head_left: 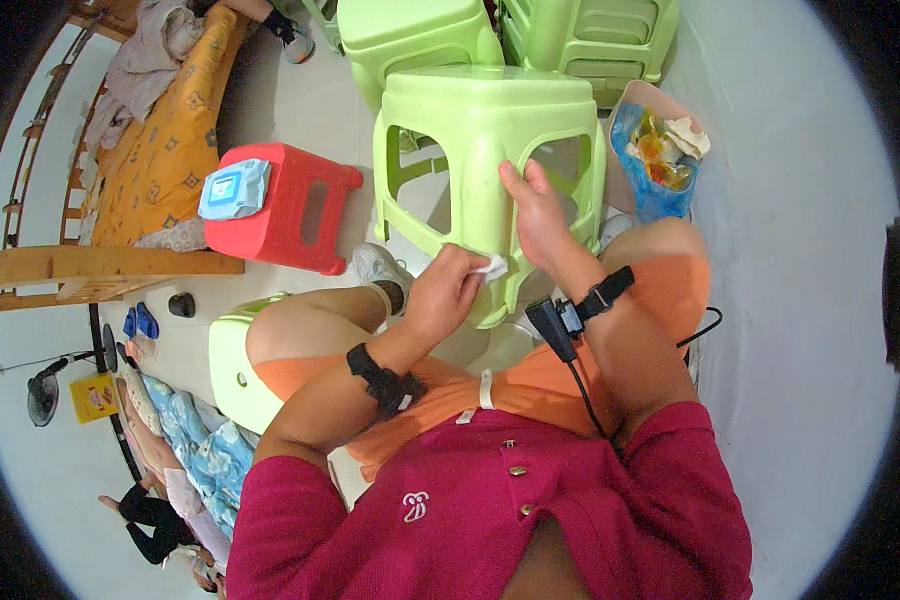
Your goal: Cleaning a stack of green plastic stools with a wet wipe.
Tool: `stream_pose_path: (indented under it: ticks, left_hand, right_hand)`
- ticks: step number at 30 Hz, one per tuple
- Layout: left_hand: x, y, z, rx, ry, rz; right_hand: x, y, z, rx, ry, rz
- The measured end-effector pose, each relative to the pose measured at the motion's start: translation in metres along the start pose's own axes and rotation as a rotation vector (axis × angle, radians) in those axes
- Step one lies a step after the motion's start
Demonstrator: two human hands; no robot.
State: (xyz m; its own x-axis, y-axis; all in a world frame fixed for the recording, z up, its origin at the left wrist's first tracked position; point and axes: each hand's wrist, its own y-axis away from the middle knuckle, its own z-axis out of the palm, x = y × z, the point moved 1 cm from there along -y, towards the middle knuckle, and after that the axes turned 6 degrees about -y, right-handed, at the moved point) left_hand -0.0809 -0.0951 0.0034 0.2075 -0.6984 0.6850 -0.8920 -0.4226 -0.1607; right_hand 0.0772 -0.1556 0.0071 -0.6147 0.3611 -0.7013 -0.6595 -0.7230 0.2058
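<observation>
A light green plastic stool (487,105) stands in front of me, tilted or turned so that one corner leg faces me. My left hand (446,295) pinches a small white wipe (491,267) against the lower part of that leg. Higher on the same leg, my right hand (545,222) holds its right edge, thumb on the front face and the other fingers partly hidden at the opening. Both wrists wear black straps, and a small black device with a cable hangs at the right one.
To the left, a red stool (288,230) bears a blue-and-white wipes pack (234,189). More green stools (417,38) stand behind. A lined bin (660,150) with rubbish is at the right, by the white wall (780,250). A wooden bed (110,268) lies left; another person's shoe (297,45) shows far off.
</observation>
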Motion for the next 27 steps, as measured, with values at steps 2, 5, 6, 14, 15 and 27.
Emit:
stream_pose_path:
  ticks: [2, 5, 6, 14, 15, 27]
  left_hand:
    - [0.001, 0.000, -0.002, -0.072, -0.056, 0.031]
    - [0.001, -0.040, -0.017, 0.154, 0.023, 0.017]
    - [-0.001, -0.058, -0.021, 0.179, 0.021, -0.018]
    - [0.007, -0.080, -0.020, 0.397, -0.099, 0.058]
    - [0.011, -0.076, -0.025, 0.406, -0.107, 0.071]
    - [-0.112, -0.145, -0.067, 0.201, 0.278, -0.501]
  right_hand:
    - [0.000, 0.001, 0.003, 0.010, 0.042, -0.014]
    - [0.003, 0.002, 0.003, 0.001, 0.090, -0.019]
    - [0.002, 0.003, 0.004, 0.001, 0.094, -0.016]
    - [0.006, 0.004, 0.004, 0.043, 0.294, -0.026]
    - [0.008, 0.006, 0.004, 0.024, 0.276, -0.102]
    - [0.004, 0.013, 0.011, -0.060, 0.256, 0.165]
